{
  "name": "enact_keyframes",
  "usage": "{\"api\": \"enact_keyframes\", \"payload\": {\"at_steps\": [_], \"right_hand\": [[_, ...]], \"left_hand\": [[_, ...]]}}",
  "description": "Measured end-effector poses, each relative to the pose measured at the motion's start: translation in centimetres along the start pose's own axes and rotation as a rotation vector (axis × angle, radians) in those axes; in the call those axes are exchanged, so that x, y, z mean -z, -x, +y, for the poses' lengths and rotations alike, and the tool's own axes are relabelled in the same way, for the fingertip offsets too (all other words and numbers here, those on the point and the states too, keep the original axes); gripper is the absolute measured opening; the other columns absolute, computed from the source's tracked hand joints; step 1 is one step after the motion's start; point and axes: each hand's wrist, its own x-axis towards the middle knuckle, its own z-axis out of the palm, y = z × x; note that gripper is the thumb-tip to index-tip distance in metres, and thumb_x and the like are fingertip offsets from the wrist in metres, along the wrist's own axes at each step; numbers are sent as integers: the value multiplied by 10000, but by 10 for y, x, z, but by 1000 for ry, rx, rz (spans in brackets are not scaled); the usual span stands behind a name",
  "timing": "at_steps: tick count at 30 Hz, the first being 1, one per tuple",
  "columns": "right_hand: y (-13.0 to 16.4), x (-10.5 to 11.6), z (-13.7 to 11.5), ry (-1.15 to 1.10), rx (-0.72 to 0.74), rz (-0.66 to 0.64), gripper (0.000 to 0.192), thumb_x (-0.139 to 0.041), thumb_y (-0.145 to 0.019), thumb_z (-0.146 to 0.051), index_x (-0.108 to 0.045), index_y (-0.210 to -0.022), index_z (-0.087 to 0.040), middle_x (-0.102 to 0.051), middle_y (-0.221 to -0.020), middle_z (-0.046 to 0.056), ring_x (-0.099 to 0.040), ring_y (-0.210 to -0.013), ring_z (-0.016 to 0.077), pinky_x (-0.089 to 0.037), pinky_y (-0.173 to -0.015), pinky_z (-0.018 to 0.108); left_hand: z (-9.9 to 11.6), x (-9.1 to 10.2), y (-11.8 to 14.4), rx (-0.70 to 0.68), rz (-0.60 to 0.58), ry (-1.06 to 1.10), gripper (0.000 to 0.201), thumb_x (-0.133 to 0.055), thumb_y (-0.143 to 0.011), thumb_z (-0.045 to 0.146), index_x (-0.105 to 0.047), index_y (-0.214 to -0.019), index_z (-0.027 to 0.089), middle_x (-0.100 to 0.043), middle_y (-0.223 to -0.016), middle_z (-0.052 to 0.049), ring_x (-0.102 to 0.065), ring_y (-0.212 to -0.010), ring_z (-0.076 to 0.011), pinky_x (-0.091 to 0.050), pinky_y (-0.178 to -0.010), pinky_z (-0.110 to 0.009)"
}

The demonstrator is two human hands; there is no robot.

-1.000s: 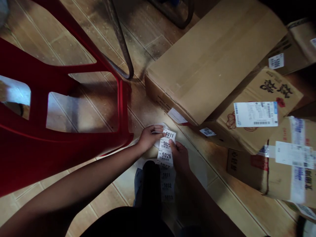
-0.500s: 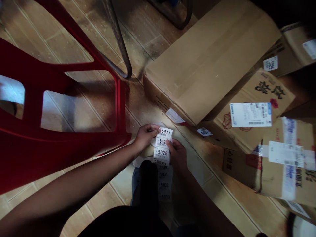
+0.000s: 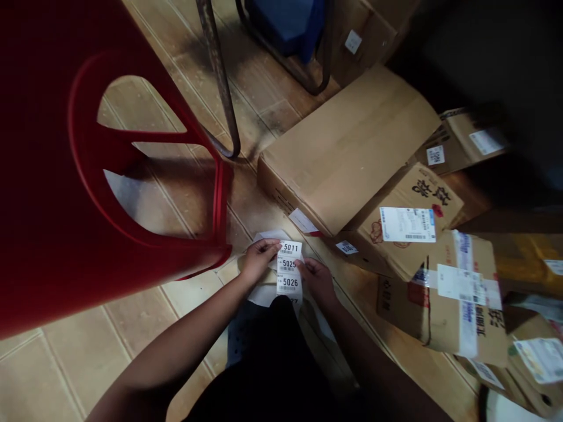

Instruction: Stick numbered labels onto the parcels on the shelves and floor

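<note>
A white strip of number stickers, reading 5011, 5025 and 5026, hangs between both hands just above the floor. My left hand pinches the strip's upper left edge beside the 5011 sticker. My right hand grips the right edge near the 5026 sticker. The strip's lower part disappears behind my dark knee. A large plain cardboard box lies on the floor just beyond the hands.
A red plastic chair fills the left side. Metal chair legs stand behind it. Several labelled cardboard parcels are piled on the right. A blue object sits at the top. The floor is wood-patterned tile.
The camera has tilted up and back, showing more of the room beyond the boxes. Both hands keep hold of the sticker strip, with less of its lower part showing.
</note>
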Motion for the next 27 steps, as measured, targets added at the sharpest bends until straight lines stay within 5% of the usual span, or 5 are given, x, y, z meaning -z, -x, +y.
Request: {"api": "enact_keyframes", "payload": {"at_steps": [9, 18, 27], "right_hand": [[-5, -10, -12, 34, 74, 5, 345, -654, -610, -496, -603, -619, -156, -568, -526, -17, -484, -517, 126, -378, -493, 249], [-7, -21, -6, 19, 39, 79, 415, -634, -613, -546, -443, -504, -194, -442, -438, -68, -364, -431, 77, -300, -407, 217], [-5, 2, -10, 46, -89, 12, 352, -728, -535, -478, -617, -666, -172, -620, -547, -15, -532, -486, 134, -412, -447, 246]], "left_hand": [[20, 7, 3, -14, -15, 69, 311, -792, -506, 331, -664, -726, 152, -666, -691, 12, -597, -625, -95, -475, -616, -218], [8, 11, -8, -102, 30, 13, 267, -790, -474, 213, -631, -679, 154, -635, -628, 40, -573, -589, -89, -436, -594, -208], [1, -14, -23, -170, -75, 21, 247, -754, -502, 293, -611, -647, 153, -562, -506, 55, -493, -494, -78, -384, -509, -203]]}}
